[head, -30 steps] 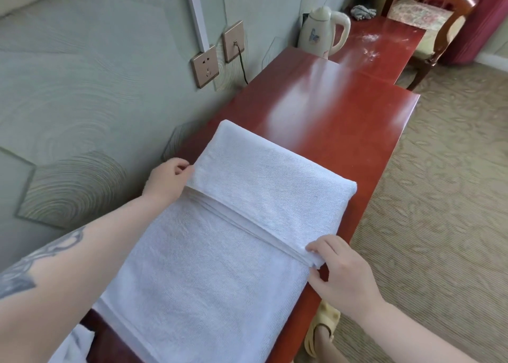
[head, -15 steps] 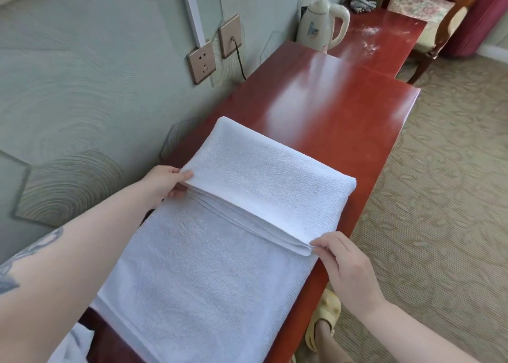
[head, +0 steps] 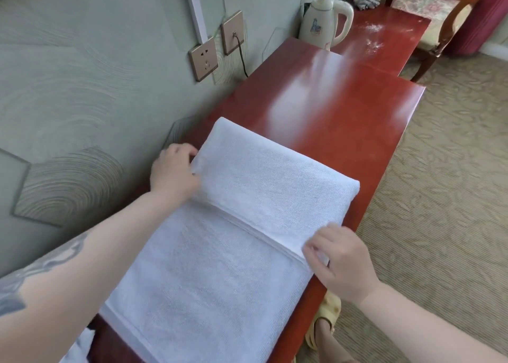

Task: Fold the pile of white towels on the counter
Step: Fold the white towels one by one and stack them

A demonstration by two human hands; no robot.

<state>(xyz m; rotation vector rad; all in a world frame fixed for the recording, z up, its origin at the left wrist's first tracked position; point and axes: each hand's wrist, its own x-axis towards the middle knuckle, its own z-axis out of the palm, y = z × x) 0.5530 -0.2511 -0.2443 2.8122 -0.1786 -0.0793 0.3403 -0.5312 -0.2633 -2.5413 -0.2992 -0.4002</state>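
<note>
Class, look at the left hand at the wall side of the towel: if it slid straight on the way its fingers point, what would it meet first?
The left hand points across the counter, so the folded towel it already grips.

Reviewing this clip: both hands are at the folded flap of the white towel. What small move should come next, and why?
Probably press and smooth the flap flat along its edge. The left hand grips the wall-side end of the towel flap, the right hand pinches the end at the counter front edge, and the flap already lies over the lower layer.
</note>
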